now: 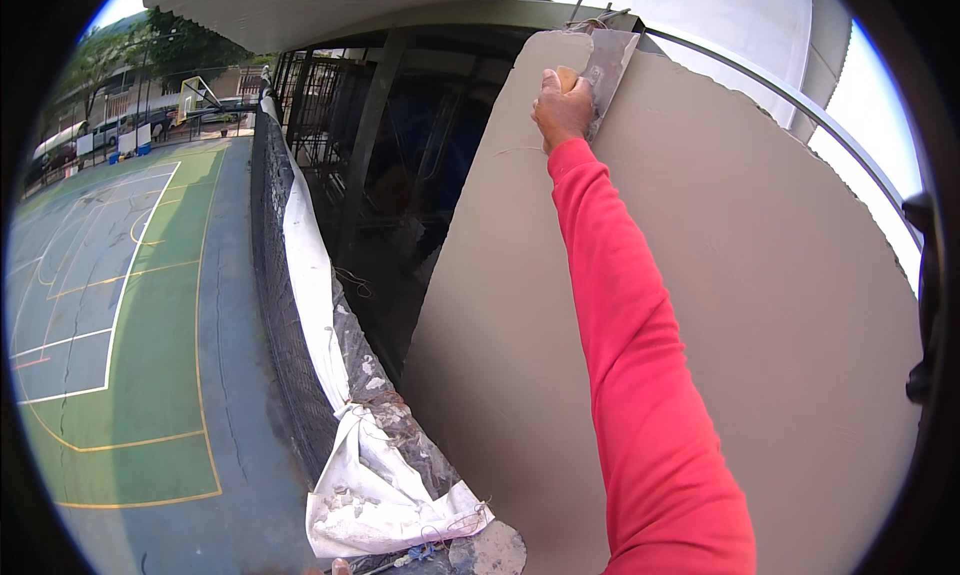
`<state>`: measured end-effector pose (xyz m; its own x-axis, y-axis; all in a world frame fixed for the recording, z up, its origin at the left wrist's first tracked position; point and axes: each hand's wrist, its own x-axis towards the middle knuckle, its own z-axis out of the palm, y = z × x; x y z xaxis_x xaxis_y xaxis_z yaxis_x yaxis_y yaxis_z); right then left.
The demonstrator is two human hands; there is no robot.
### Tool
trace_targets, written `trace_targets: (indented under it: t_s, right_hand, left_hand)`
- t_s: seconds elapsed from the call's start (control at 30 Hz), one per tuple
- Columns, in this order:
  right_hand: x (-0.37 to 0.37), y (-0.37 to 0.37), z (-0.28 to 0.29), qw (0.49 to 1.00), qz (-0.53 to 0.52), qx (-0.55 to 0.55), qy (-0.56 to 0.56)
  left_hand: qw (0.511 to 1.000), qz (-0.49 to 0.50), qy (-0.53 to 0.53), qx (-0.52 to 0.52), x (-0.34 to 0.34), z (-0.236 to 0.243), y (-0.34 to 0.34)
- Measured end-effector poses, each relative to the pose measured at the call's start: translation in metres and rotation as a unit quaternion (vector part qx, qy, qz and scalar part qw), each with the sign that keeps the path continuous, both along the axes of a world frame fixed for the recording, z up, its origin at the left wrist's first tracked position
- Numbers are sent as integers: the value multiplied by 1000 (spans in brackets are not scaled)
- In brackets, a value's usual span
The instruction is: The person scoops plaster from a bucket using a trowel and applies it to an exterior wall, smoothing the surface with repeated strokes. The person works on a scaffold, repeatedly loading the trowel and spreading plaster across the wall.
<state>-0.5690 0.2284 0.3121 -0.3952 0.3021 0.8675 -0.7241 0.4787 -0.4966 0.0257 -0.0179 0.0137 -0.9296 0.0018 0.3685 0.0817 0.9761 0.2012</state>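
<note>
Red sleeve [645, 355] — right hand [562, 113] tight around trowel [612, 67] on beige wall [790, 275] — left hand [341, 567], grip unclear

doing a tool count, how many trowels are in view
1: the trowel in the right hand, against the wall near its top edge. Others may be hidden from view.

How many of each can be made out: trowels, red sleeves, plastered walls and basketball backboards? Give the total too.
Trowel: 1, its handle in the right hand's grip
Red sleeve: 1, on the right arm
Plastered wall: 1, grey-brown
Basketball backboard: 1, beyond the court
Total: 4
</note>
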Motion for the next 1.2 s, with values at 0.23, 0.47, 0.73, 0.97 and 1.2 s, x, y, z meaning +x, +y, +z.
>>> trace_targets:
  t_s: [0.23,0.47,0.73,0.97,1.2]
  right_hand:
    - [153,45,-11,993,98,-60,-15]
    - [307,100,-40,992,89,-82,-26]
    - [454,166,-89,994,32,-97,-31]
    - [518,168,-125,994,-73,-64,54]
    - [496,135,-182,1000,-5,9,26]
  left_hand:
    - [999,-24,29,-39,3,-5,-4]
    - [996,-52,19,-68,8,-7,-7]
    - [996,-61,36,-60,6,-7,-10]
    - [999,-37,22,-16,2,-9,-1]
    - [998,-29,39,-45,3,-17,-2]
